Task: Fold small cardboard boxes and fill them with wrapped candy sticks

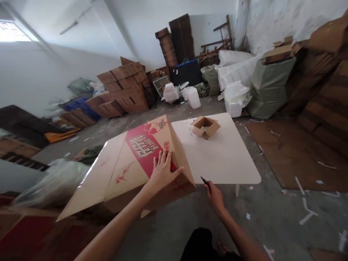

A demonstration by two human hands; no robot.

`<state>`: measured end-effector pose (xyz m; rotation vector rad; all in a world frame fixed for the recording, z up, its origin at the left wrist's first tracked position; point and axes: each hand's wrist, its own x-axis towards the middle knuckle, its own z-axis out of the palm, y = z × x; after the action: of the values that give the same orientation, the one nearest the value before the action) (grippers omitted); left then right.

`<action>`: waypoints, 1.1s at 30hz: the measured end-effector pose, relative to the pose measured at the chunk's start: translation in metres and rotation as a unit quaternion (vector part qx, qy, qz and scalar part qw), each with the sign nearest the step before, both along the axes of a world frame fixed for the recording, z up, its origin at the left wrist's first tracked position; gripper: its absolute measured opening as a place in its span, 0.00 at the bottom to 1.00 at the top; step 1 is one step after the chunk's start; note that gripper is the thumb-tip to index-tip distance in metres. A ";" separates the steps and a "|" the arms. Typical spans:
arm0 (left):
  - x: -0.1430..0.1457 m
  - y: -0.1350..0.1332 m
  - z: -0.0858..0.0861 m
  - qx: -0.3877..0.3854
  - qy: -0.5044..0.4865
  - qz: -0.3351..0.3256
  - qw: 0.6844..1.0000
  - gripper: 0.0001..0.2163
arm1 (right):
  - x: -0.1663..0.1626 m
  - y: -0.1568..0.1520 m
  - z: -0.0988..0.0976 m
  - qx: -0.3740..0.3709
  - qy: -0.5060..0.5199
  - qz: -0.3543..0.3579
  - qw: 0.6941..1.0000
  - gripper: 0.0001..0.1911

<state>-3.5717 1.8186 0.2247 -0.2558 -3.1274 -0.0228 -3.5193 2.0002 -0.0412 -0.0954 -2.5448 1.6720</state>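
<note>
A large cardboard box (116, 170) with a red printed panel and an opened flap lies tilted over the left part of a white table (223, 156). My left hand (163, 169) rests on its printed side near the right edge, fingers spread and flat, thumb reaching towards the corner. Closed around a slim black pen (206, 182), my right hand (215, 197) is just off the table's front edge, to the right of the large box. The pen points up and left. Towards the back of the table stands a small cardboard box (206, 127), its flaps folded outward.
Stacked brown cartons (122, 87) stand along the back wall. White foam boxes (193, 98) and a green-wrapped stack (272, 83) sit behind the table. Flat cardboard (299, 156) covers floor at right, with paper scraps around. A plastic bag (51, 181) lies at left.
</note>
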 end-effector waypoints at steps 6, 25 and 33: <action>-0.020 0.032 -0.012 -0.049 0.045 0.025 0.997 0.41 | 0.002 -0.043 -0.001 0.040 0.036 0.052 0.997 0.23; -0.018 0.027 -0.014 -0.046 0.046 0.027 0.997 0.41 | -0.004 -0.049 -0.040 0.174 -0.023 0.098 0.980 0.18; -0.018 0.015 -0.014 -0.040 0.032 0.001 0.999 0.41 | 0.017 -0.027 -0.079 0.215 -0.100 0.051 0.970 0.18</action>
<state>-3.5897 1.8334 0.2105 -0.2473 -3.0690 0.1083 -3.5026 1.9737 -0.1205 -0.1064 -3.0474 1.1475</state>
